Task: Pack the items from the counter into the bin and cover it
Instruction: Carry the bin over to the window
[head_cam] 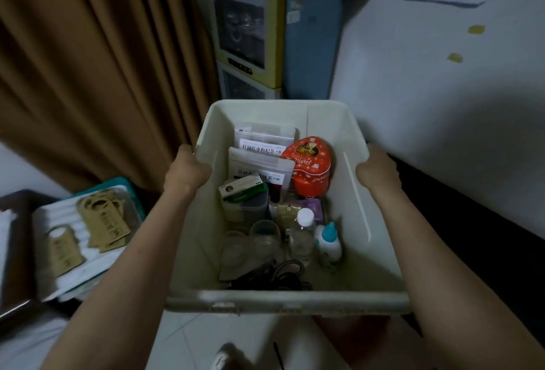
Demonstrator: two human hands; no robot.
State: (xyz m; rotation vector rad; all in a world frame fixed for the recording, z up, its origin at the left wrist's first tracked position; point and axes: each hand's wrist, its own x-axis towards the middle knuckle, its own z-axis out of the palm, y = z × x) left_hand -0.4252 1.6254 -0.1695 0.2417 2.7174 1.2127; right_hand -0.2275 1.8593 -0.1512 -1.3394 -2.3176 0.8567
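At far left, a white tray [59, 222] holds several brown paper tags [101, 220], well apart from either hand.

The left hand [185, 170] grips the left rim of the white bin [358, 192]; its fingers curl over the rim edge to the outside, so the fingertips are hidden. The bin has no lid on and is held above the tiled floor [182, 337] between both forearms.

Inside the bin, just right of the left hand's fingers, two white tea pouches [262, 154] stand against the far wall, one in front of the other. Below them lies a green and white carton [243, 189] on a clear lidded box [247, 207]. Nearer the body stand two clear glasses [252, 244], with a black cable [283, 276] coiled at the near wall. Toward the right hand's fingers sit a red heart-shaped tin [309, 166], a clear bottle with a white cap [303, 234] and a small white bottle with a blue nozzle [327, 241].

The right hand [379, 170] grips the right rim in the same way, fingers wrapped over the edge and out of sight.

Beyond the bin stands a yellow-framed cabinet [250, 33].
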